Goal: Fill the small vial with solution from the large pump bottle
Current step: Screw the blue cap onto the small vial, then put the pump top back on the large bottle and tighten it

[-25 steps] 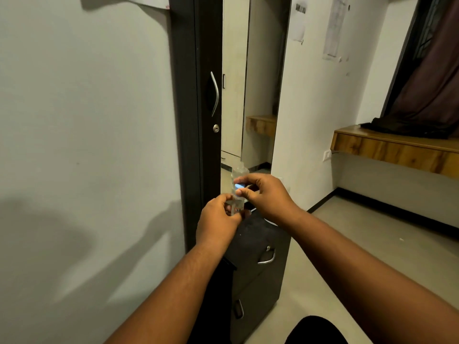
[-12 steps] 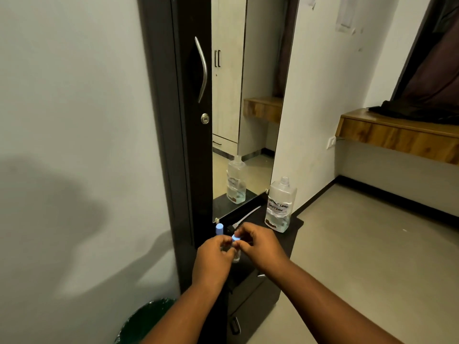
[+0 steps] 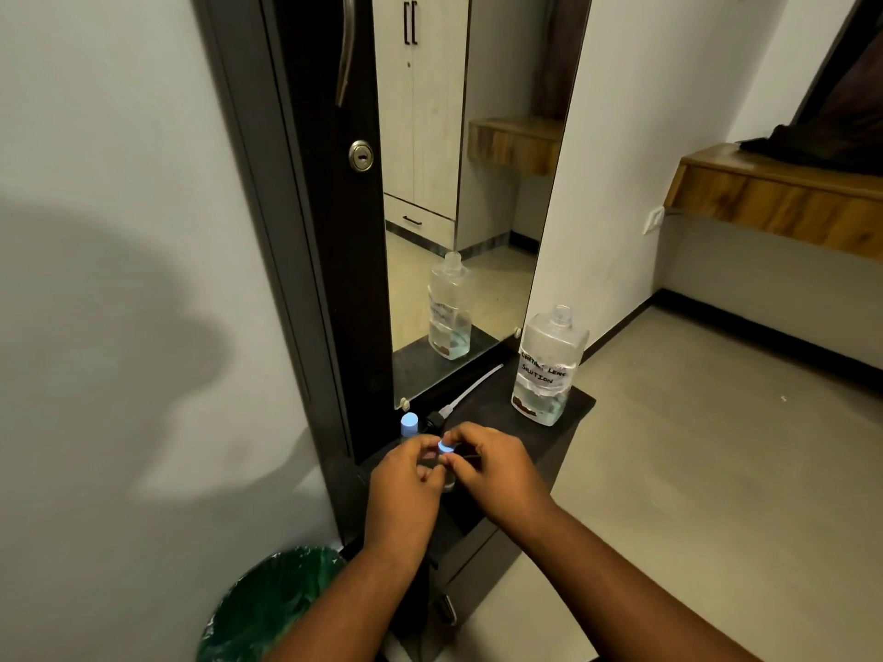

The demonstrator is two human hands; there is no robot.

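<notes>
Left hand [image 3: 406,475] grips small vial [image 3: 446,480]; right hand [image 3: 497,463] pinches its blue cap [image 3: 445,445], fingers curled.

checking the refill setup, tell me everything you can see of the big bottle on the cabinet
The big bottle is clear plastic, flat-sided with sloped shoulders and a short threaded neck, open with no pump on it. A white handwritten label reads "contact lens solution". A little clear liquid sits at the bottom. It stands upright at the cabinet's far right corner, beside the mirror, which reflects it. Neither hand touches it.
</notes>
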